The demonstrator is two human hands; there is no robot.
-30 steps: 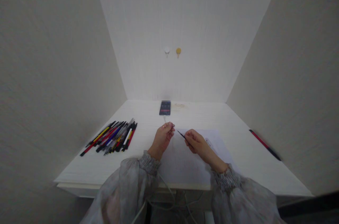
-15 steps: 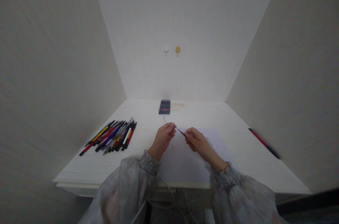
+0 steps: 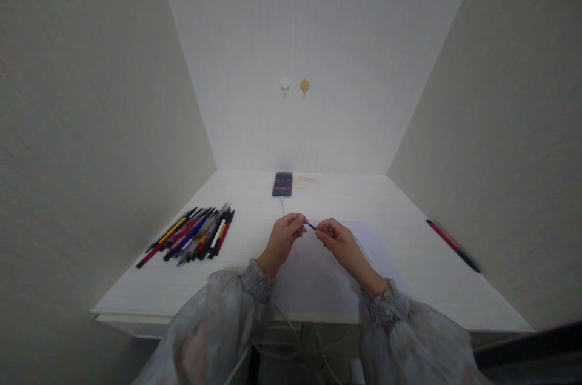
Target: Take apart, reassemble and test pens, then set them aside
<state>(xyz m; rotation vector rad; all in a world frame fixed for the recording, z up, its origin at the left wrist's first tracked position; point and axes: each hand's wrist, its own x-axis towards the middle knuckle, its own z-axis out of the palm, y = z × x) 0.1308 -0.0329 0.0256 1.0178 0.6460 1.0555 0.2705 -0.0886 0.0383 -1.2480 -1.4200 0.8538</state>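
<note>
Over a white sheet of paper (image 3: 318, 282), my two hands meet almost fingertip to fingertip. In a pinch, my right hand (image 3: 339, 242) grips a thin dark pen (image 3: 312, 227), its narrow end pointing left; most of it is hidden by the fingers. My left hand (image 3: 286, 236), with a ring on one finger, is closed at the pen's narrow end. Between its thumb and forefinger is a tiny pale piece, too small to name. The pen's end appears to touch that piece.
A pile of several pens (image 3: 195, 236) in mixed colours lies at the left of the white table (image 3: 245, 197). One red and black pen (image 3: 452, 245) lies by the right wall. At the back is a phone (image 3: 282, 184) with a cable. Two hooks (image 3: 304, 87) are on the wall.
My hands have drawn closer together, leaving less of the pen showing between them. The left hand has shifted slightly right. The pens on the table and the phone have not moved.
</note>
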